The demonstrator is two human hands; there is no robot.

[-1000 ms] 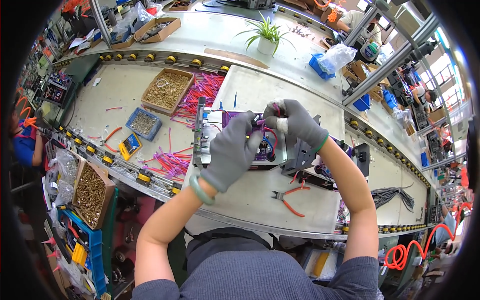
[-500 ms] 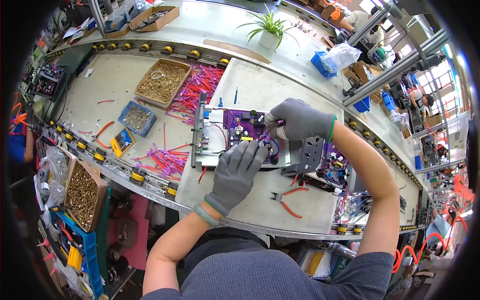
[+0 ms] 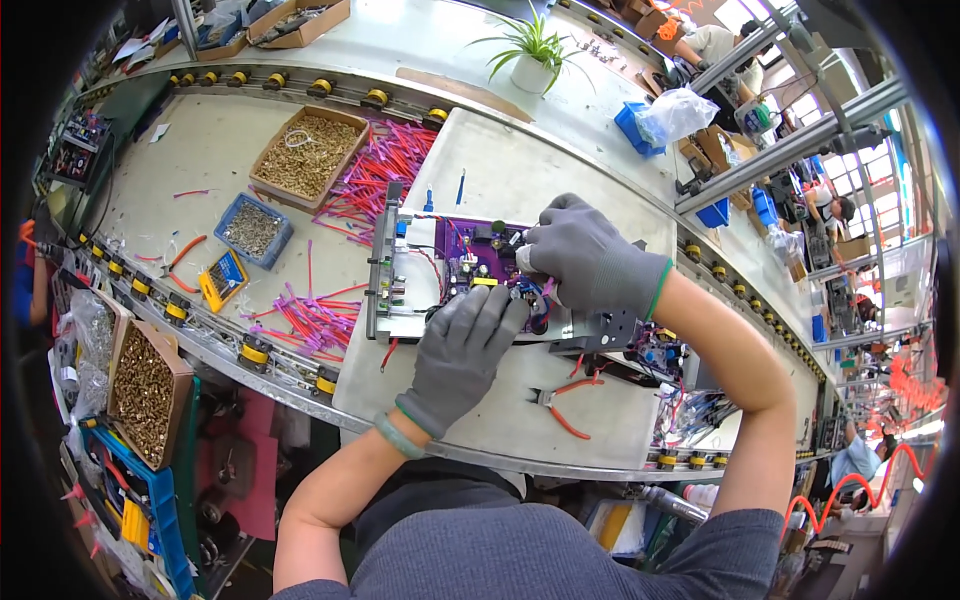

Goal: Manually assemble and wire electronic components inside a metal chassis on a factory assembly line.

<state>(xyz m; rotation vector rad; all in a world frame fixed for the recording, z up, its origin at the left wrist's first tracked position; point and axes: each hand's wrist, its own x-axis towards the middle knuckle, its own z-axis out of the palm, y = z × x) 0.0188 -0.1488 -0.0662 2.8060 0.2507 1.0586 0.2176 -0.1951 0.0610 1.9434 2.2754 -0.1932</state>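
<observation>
In front of me lies an open metal chassis (image 3: pixel 418 262) holding a purple circuit board (image 3: pixel 453 238) with small components and wires. My left hand (image 3: pixel 465 342), in a grey glove, rests over its near edge, fingers stretched out onto the components. My right hand (image 3: pixel 592 255), gloved too, is above the board's right part with its fingers pinched together. A purple-sleeved wire (image 3: pixel 548 288) shows at those fingertips; the hand hides part of it. Orange-handled cutters (image 3: pixel 560 408) lie on the table nearer to me.
Left of the chassis are a box of brass parts (image 3: pixel 310 155), a blue tray of small metal parts (image 3: pixel 253 230), a yellow box (image 3: pixel 222 280) and red wires with purple ends (image 3: pixel 310 318). Another chassis (image 3: pixel 655 345) stands at the right. A potted plant (image 3: pixel 530 72) stands farther back.
My right hand has shifted slightly left and turned, its fingertips lower over the board. My left hand stays on the chassis. The whole view has moved a little.
</observation>
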